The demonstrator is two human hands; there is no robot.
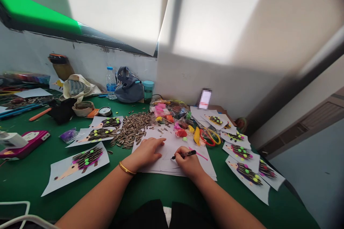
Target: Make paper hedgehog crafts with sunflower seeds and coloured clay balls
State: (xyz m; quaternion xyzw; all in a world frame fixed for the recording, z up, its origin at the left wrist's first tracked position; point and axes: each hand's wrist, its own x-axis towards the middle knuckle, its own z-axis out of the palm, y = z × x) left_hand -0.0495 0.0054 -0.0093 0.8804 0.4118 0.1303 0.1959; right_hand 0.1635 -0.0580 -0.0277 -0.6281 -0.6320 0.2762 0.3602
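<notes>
Black pen [189,153] in its grip, my right hand [186,162] rests on a stack of white paper [166,166], with the pen tip on or just above the top sheet. Faint lines show on that sheet. My left hand [148,152], a gold bangle at the wrist, lies flat on the left side of the paper with fingers stretched out. A thin pink stick [202,155] lies just past my right hand. Striped sunflower seeds [134,127] are heaped beyond my left hand, a few scattered on the paper's far edge.
Seed-covered hedgehog pictures lie on both sides, one at left [63,173], another at right [243,186]. Bags of coloured clay [168,111] and yellow-handled scissors [215,136] sit behind the paper. Along the wall stand a water bottle [110,85], a blue-grey bag [129,91] and a phone [205,99].
</notes>
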